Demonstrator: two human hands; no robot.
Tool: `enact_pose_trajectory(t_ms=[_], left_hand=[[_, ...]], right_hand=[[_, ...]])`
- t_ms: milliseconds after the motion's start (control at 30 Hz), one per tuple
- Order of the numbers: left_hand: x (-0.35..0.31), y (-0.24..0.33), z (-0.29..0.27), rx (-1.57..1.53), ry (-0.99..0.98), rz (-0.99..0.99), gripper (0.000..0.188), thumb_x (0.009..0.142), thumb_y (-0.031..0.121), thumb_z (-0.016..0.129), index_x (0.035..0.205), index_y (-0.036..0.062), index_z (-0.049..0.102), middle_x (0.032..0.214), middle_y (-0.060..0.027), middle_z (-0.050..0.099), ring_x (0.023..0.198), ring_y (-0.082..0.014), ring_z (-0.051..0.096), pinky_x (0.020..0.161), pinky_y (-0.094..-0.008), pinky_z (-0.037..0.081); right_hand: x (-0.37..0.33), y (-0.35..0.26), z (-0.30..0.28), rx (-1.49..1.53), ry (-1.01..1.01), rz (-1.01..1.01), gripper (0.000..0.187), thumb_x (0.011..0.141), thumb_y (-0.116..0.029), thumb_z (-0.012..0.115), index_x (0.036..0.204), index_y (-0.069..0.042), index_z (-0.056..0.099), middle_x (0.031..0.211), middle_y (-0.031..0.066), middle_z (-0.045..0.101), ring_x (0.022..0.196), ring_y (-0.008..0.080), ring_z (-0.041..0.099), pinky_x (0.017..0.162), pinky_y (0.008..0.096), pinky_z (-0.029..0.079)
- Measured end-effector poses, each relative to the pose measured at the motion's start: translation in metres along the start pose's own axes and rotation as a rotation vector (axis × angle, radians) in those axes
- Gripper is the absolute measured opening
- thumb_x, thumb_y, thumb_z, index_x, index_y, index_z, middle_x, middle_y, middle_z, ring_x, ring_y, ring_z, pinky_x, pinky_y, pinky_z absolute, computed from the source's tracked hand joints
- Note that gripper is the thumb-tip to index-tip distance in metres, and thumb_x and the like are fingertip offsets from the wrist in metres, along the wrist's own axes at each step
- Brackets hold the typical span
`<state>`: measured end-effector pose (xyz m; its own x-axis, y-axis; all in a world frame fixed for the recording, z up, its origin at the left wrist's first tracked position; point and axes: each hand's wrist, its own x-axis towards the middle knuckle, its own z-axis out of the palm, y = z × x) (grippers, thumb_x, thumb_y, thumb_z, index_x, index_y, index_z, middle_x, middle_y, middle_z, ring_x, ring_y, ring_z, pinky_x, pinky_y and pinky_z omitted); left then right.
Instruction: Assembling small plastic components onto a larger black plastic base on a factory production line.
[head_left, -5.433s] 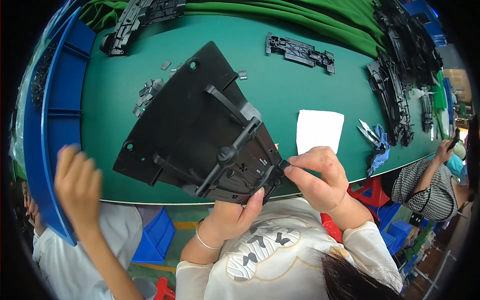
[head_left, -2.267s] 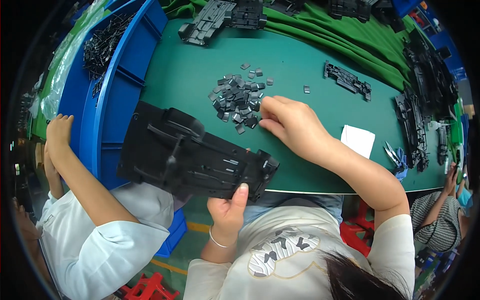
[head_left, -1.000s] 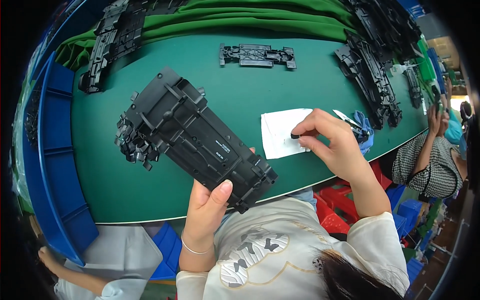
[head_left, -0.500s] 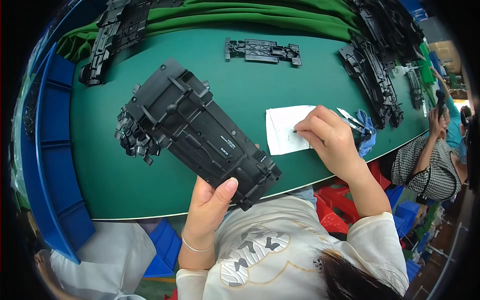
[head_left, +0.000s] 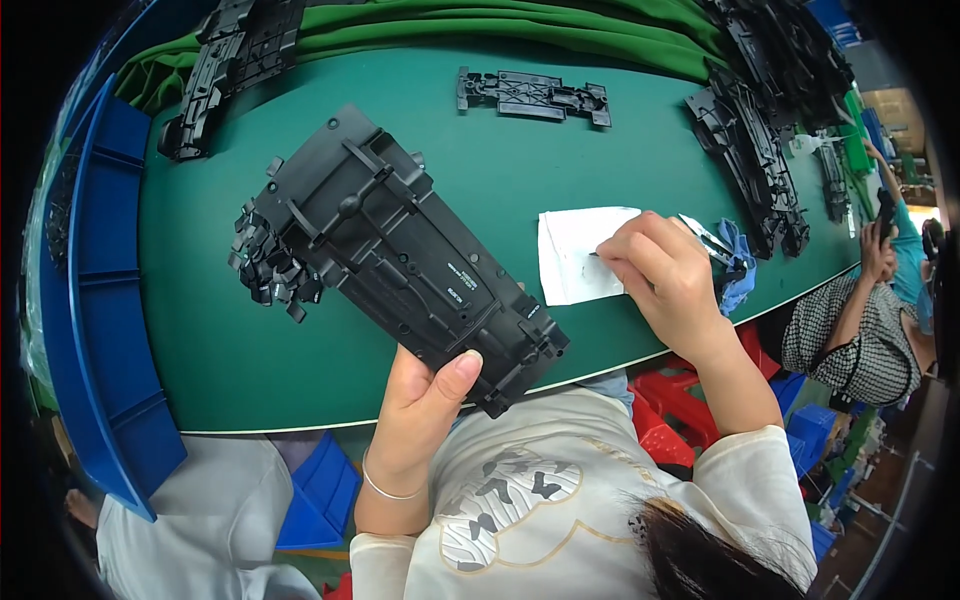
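Observation:
My left hand (head_left: 428,400) grips the near end of a long black plastic model-car chassis (head_left: 415,255), thumb on top. The chassis is tilted above the table, its far end pointing up and left, with pegs, ribs and small white print facing me. Over the right part of a flat white packet (head_left: 568,262), my right hand (head_left: 662,280) is closed in a pinch. A tiny dark tip shows at its fingertips, too small to name. Small dark specks lie on the packet. Just left of the chassis is a pile of small black plastic parts (head_left: 275,265).
Another black chassis (head_left: 535,96) lies at the back of the green table (head_left: 240,375). More black chassis parts (head_left: 750,165) are stacked right, others (head_left: 215,90) far left. A blue divided bin (head_left: 115,330) borders the left. Tweezers and a blue cloth (head_left: 738,270) lie right of the packet.
The view has shifted a little. My right hand has drawn slightly right, uncovering a bit more of the packet. My left hand keeps its hold on the chassis.

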<state>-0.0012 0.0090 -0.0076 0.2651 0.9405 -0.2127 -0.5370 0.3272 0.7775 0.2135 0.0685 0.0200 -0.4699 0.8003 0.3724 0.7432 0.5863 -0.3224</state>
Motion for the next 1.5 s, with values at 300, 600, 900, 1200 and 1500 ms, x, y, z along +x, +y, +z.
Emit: enact_pose_trajectory(t_ms=[300, 600, 900, 1200, 1500], left_hand=[[0.005, 0.003, 0.006, -0.146, -0.077, 0.090, 0.062, 0.079, 0.034, 0.050, 0.122, -0.0013, 0.024, 0.118, -0.0238, 0.036, 0.112, -0.0349, 0.034, 0.090, -0.0434, 0.032], [0.017, -0.009, -0.003, -0.251, -0.104, 0.197, 0.077, 0.074, 0.059, 0.036, 0.125, 0.0033, 0.023, 0.123, -0.0233, 0.031, 0.117, -0.0316, 0.027, 0.092, -0.0414, 0.030], [0.005, -0.003, 0.001, -0.185, -0.139, 0.193, 0.080, 0.072, 0.057, 0.043, 0.127, 0.0044, 0.018, 0.128, -0.0210, 0.022, 0.114, -0.0253, 0.032, 0.092, -0.0364, 0.030], [0.003, 0.000, -0.003, -0.178, -0.150, 0.130, 0.083, 0.070, 0.056, 0.047, 0.127, 0.0042, 0.017, 0.130, -0.0194, 0.021, 0.116, -0.0244, 0.030, 0.093, -0.0357, 0.029], [0.002, -0.001, -0.007, -0.174, -0.091, 0.102, 0.084, 0.067, 0.055, 0.052, 0.127, 0.0051, 0.019, 0.128, -0.0204, 0.023, 0.117, -0.0258, 0.028, 0.094, -0.0370, 0.028]], right_hand=[[0.003, -0.033, -0.011, 0.308, 0.090, 0.018, 0.018, 0.057, 0.004, 0.059, 0.072, -0.003, 0.053, 0.069, 0.0071, 0.054, 0.058, 0.0204, 0.051, 0.052, 0.0279, 0.038], [0.004, -0.072, 0.029, 0.596, 0.058, -0.236, 0.022, 0.054, 0.003, 0.060, 0.075, 0.000, 0.055, 0.079, 0.0108, 0.054, 0.057, 0.0190, 0.051, 0.047, 0.0256, 0.039], [0.002, -0.083, 0.027, 0.619, 0.087, -0.188, 0.022, 0.052, 0.001, 0.061, 0.074, -0.003, 0.058, 0.077, 0.0078, 0.054, 0.054, 0.0144, 0.049, 0.047, 0.0236, 0.036], [0.004, -0.087, 0.031, 0.574, 0.120, -0.152, 0.020, 0.052, 0.002, 0.062, 0.072, -0.002, 0.058, 0.076, 0.0084, 0.054, 0.055, 0.0151, 0.049, 0.046, 0.0234, 0.037], [0.007, -0.089, 0.033, 0.537, 0.113, -0.136, 0.019, 0.051, 0.002, 0.062, 0.070, -0.001, 0.058, 0.073, 0.0088, 0.054, 0.055, 0.0157, 0.050, 0.046, 0.0235, 0.038]])
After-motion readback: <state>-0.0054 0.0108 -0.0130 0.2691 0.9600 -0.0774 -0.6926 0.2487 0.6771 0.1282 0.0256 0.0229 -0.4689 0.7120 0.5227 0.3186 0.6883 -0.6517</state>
